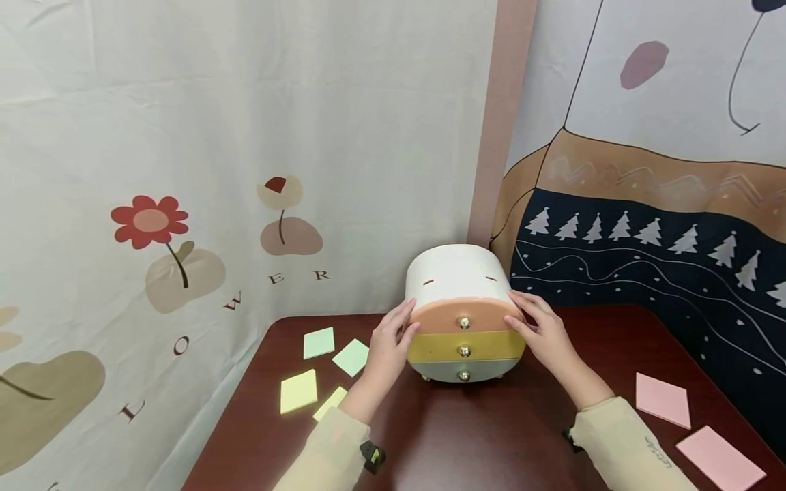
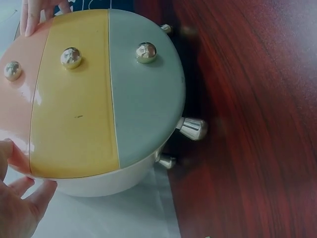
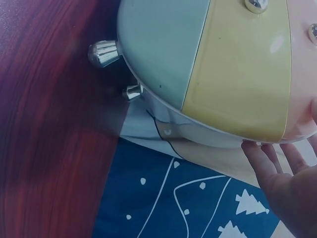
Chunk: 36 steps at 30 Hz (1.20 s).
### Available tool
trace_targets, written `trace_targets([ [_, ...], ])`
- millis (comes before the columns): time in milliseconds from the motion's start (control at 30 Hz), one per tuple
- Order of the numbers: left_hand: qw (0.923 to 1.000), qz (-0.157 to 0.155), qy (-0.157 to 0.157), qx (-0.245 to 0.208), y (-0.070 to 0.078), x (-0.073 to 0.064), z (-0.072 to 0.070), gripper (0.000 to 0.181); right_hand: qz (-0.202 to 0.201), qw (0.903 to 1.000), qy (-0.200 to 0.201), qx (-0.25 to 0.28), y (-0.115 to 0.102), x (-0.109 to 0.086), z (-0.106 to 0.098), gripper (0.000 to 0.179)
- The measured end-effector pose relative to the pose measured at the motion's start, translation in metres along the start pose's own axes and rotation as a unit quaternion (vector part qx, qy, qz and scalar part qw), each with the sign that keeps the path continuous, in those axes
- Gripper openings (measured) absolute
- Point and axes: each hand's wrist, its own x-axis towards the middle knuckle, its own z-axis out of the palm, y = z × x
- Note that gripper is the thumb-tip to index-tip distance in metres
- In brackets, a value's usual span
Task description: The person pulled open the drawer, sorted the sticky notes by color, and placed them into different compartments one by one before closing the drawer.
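Observation:
A small rounded drawer box [image 1: 457,273] with a white body is near the back of the table, its front towards me. The front has a peach drawer [image 1: 439,315], a yellow drawer [image 2: 74,99] and a grey-green drawer [image 3: 158,49], each with a shiny round knob; all three look closed. My left hand [image 1: 388,339] holds the box's left edge, thumb on the front and fingers along the side. At the right edge my right hand [image 1: 546,331] holds it likewise. Short metallic feet [image 2: 193,128] show underneath; whether they touch the table cannot be told.
Green sticky notes [image 1: 318,343] and yellow sticky notes [image 1: 299,391] lie left on the dark red table [image 1: 467,436]. Pink sticky notes [image 1: 663,400] lie near its right edge. A printed white curtain [image 1: 368,136] and a navy tree-patterned cloth [image 1: 614,266] hang close behind.

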Motion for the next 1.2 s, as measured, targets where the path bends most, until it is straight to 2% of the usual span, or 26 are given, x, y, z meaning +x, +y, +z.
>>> trace_targets([
  [500, 1.0000, 0.002, 0.000, -0.004, -0.004, 0.005, -0.003, 0.044, 0.015, 0.9998, -0.009, -0.001, 0.000, 0.003, 0.003, 0.050],
  [733, 0.9999, 0.010, -0.002, 0.009, -0.003, 0.006, -0.002, 0.044, 0.044, 0.9963, -0.074, 0.007, 0.004, 0.009, -0.010, 0.051],
  [967, 0.9998, 0.008, -0.003, 0.018, -0.004, 0.004, -0.003, 0.044, 0.020, 0.9927, -0.119, 0.001, 0.001, 0.026, -0.014, 0.052],
  [1200, 0.9998, 0.010, -0.005, 0.014, -0.001, 0.003, -0.005, 0.044, 0.028, 0.9844, -0.173, -0.009, -0.008, 0.049, -0.010, 0.056],
])
